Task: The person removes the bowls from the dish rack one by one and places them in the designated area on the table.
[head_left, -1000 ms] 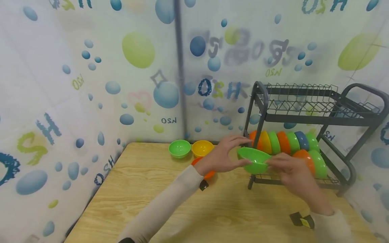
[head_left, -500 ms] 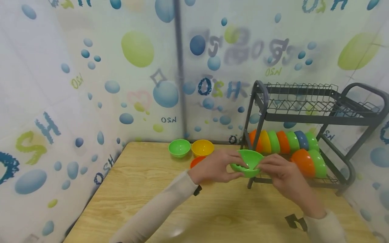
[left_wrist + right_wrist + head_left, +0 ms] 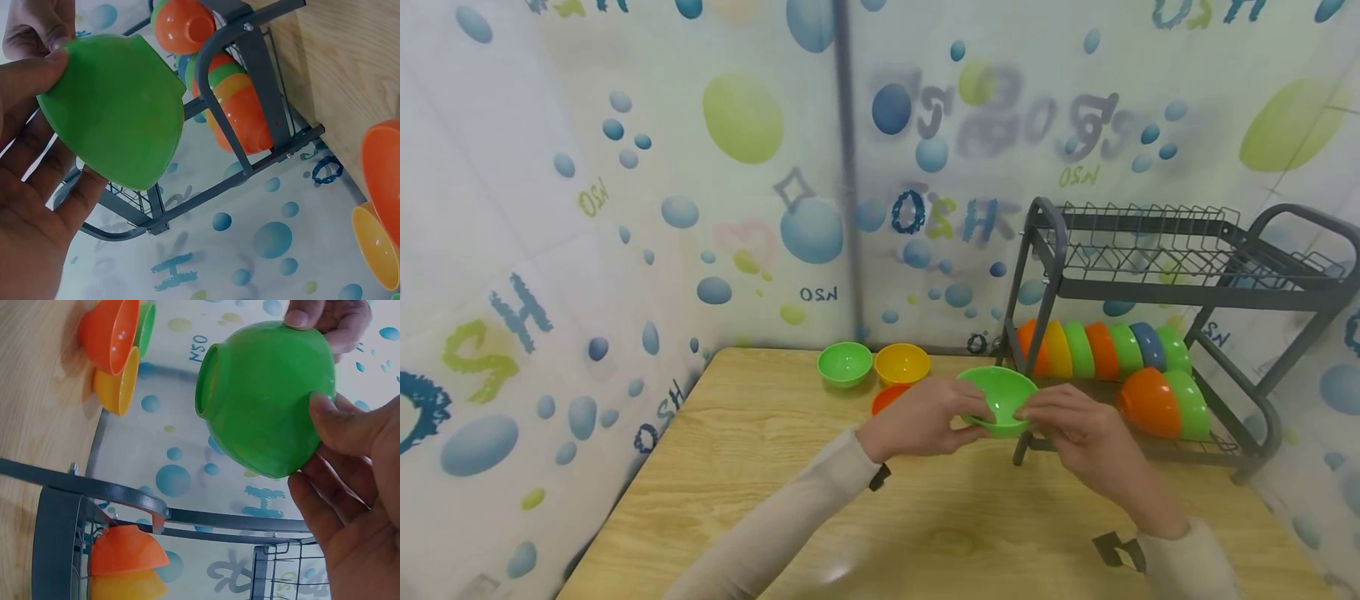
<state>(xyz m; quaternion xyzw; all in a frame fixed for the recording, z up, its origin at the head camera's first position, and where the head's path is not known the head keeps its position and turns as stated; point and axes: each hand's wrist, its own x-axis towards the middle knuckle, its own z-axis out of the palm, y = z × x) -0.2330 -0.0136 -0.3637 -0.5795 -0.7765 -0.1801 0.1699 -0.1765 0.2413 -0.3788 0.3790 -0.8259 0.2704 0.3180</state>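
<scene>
Green bowl: round, smooth, slightly glossy, single-colour, with a circular foot ring on the base. Orientation: opening faces up, inner surface visible from the head view. Position: raised above the table, near the left end of the rack. Support: left hand and right hand each pinch the wall at the near rim, thumbs outside.

Soft, fairly even light in the head view; a small pale glare marks the near side of the tabletop, with diffuse shadow around its middle. Both wrist views look dimmer, the green bowl shaded underneath.
</scene>
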